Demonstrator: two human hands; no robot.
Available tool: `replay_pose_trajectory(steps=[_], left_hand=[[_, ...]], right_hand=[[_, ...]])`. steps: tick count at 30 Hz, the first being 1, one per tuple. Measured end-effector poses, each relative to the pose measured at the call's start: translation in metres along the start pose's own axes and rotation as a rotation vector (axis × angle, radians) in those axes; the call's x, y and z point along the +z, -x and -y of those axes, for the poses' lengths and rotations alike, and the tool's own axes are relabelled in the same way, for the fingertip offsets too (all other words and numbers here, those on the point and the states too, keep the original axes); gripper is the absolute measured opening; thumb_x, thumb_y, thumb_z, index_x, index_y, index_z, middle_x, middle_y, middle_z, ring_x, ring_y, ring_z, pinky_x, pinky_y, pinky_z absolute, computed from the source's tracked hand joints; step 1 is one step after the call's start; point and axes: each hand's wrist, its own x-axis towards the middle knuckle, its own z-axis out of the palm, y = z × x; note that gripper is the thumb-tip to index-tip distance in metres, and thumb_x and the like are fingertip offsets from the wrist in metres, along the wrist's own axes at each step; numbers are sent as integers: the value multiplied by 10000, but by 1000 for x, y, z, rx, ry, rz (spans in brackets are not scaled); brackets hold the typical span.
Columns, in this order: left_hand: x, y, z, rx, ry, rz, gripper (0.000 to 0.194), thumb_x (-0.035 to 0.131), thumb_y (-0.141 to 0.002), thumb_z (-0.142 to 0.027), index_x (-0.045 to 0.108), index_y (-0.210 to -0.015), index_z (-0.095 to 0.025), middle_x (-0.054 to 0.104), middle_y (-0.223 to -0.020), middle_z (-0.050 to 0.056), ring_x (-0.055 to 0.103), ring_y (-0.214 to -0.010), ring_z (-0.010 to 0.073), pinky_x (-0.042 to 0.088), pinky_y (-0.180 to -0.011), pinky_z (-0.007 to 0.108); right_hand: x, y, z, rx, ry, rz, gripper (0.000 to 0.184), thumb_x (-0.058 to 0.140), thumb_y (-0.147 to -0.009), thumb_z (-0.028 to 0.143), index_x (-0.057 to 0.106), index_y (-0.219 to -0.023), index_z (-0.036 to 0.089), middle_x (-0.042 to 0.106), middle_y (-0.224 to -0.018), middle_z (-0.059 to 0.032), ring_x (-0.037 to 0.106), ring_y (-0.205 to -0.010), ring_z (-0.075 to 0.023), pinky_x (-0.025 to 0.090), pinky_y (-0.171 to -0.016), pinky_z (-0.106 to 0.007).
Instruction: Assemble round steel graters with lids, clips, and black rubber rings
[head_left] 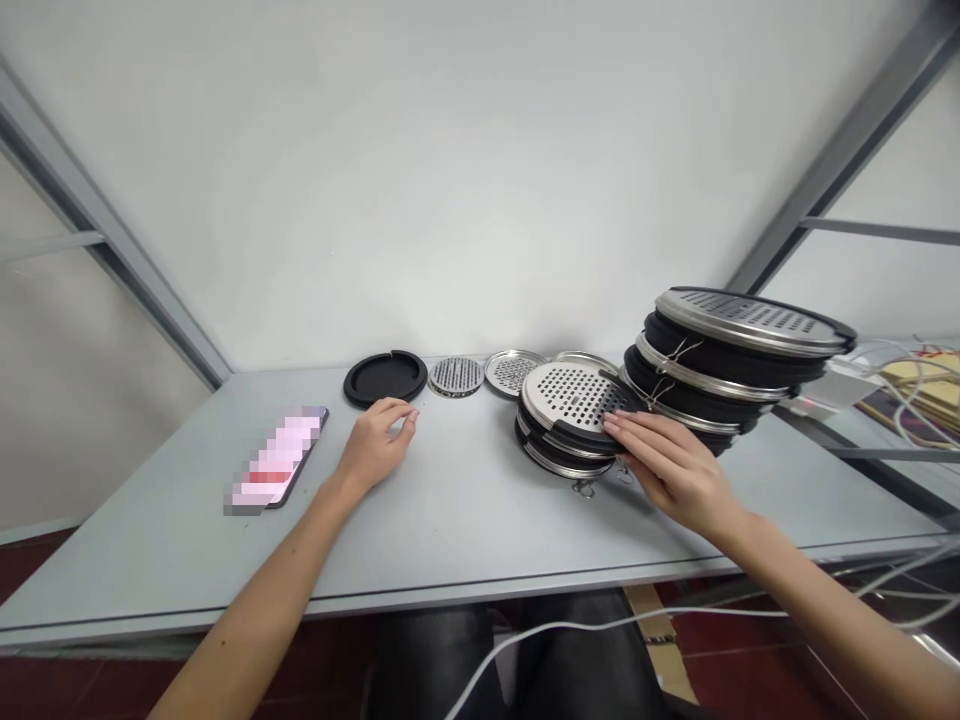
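Note:
My right hand (679, 475) grips the near right edge of a round grater (566, 392), fingers on its black rim and thumb lower down. This disc has a perforated metal face and lies on top of a short stack. Small metal rings (583, 489) hang at the stack's front. My left hand (377, 440) is loosely closed above the table, thumb and forefinger close together, with nothing visible in it. Just beyond it lies a black round tray (385, 378). A slotted metal disc (457, 375) and a perforated disc (511, 371) lie to its right.
A taller, leaning stack of similar graters (750, 320) stands at the right. Left on the table (442, 510) lies a phone (277, 460) with a blurred screen. A white cable (555, 627) crosses below the front edge. Grey shelf posts (135, 260) flank the wall.

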Motion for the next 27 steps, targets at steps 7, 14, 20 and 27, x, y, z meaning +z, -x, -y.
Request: replay_pose_trajectory(steps=[7, 14, 20, 27], left_hand=[[0, 0, -2, 3, 2, 38, 212, 510, -924, -273, 699, -879, -188, 689, -938, 69, 647, -864, 186, 461, -494, 220], [1, 1, -2, 7, -2, 54, 210, 514, -923, -274, 703, -877, -194, 694, -948, 72, 653, -873, 190, 489, -545, 238], [0, 2, -3, -1, 14, 64, 220, 515, -919, -290, 713, -886, -198, 693, -960, 78, 657, -878, 195, 480, -500, 228], [1, 1, -3, 14, -9, 70, 234, 503, -927, -295, 709, -875, -197, 699, -941, 72, 660, -862, 194, 532, -597, 261]], right_hand=[[8, 6, 4, 40, 30, -57, 576, 618, -880, 116, 500, -1415, 294, 712, -1200, -73, 679, -1094, -268, 584, -906, -447], [7, -4, 8, 98, -1, -91, 544, 593, -886, 115, 519, -1401, 276, 709, -1193, -88, 669, -1093, -283, 565, -906, -469], [13, 0, 12, 138, 0, -108, 575, 570, -872, 89, 504, -1410, 282, 686, -1233, -90, 649, -1135, -291, 552, -944, -490], [16, 5, 19, 207, 57, -186, 580, 581, -843, 96, 530, -1376, 319, 680, -1226, -74, 643, -1136, -304, 542, -969, -506]])
